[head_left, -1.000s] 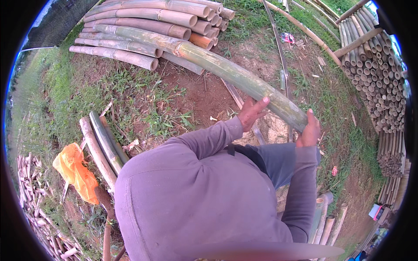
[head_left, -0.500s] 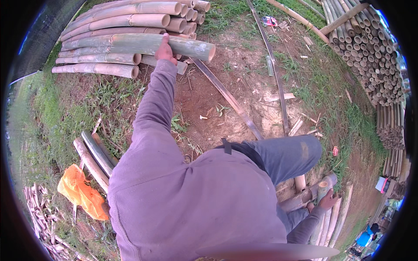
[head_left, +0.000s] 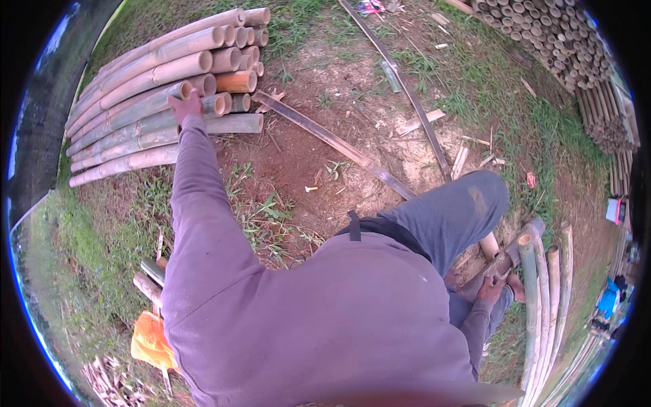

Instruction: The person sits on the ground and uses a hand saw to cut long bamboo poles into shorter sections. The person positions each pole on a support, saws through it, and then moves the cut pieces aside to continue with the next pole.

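Bamboo pile point(head_left: 142, 102) under left hand point(head_left: 184, 106).

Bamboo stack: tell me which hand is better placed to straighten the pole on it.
Left. The left hand already rests on a pole in the bamboo stack, arm outstretched. The right hand is down by the separate poles near the person's leg, far from the stack.

A stacked bamboo pole point(head_left: 146, 102) at far left is touched by the left hand point(head_left: 184, 106); another bamboo pole point(head_left: 527, 285) at near right is grasped by the right hand point(head_left: 491, 287).
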A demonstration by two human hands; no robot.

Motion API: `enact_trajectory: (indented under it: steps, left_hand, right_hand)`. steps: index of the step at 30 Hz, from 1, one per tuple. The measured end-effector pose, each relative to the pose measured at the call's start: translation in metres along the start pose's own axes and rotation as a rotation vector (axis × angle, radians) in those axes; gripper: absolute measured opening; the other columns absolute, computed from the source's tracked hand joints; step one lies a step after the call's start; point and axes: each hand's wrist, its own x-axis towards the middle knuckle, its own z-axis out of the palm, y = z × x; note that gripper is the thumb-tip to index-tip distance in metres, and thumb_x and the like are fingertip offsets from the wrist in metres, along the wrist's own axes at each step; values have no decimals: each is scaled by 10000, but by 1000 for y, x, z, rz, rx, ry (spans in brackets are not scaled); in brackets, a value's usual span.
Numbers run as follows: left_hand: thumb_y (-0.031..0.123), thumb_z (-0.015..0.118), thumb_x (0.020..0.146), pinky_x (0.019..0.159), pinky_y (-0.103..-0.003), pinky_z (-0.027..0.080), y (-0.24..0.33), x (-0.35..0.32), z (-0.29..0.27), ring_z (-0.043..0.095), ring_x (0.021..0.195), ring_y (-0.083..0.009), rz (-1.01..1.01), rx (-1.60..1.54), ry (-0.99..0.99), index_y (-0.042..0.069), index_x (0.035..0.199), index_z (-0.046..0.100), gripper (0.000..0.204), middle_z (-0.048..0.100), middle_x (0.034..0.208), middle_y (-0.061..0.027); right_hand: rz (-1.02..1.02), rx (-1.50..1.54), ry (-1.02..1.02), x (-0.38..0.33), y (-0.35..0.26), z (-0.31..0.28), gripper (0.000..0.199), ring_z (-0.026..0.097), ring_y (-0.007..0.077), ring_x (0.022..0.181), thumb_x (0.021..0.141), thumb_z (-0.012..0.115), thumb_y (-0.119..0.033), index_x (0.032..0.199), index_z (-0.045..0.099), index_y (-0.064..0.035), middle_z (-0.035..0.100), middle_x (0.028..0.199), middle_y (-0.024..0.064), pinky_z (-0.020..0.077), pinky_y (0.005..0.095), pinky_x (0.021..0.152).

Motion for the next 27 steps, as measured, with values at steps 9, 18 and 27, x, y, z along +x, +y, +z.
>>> enact_trajectory:
  steps: [9,18,27]
  left_hand:
    - [531,778,905,987,-542,547,69,-132,37,631,1208,-407,496,19,130,19,1460,557,787,615,1353,-254]
    - [174,776,991,898,-295,571,438,-534,29,682,1010,-159,921,-810,-1601,-27,1390,602,480,711,1131,-98]
    - [509,824,847,982,-465,566,577,-888,-51,705,1137,-368,2403,-42,-1459,101,1496,550,814,702,1267,-240]
  right_hand:
    - [386,24,-151,-46,-47,-6,518,642,436,1243,954,723,-398,1314,657,-30,680,1296,284,502,486,1085]
    - [406,221,-188,-61,-36,-4,442,733,390,1058,934,726,-384,1216,703,-44,766,1114,215,563,470,959]
    - [552,401,-16,-83,-53,24,417,740,435,972,940,690,-444,1193,723,-114,768,997,226,576,546,872]
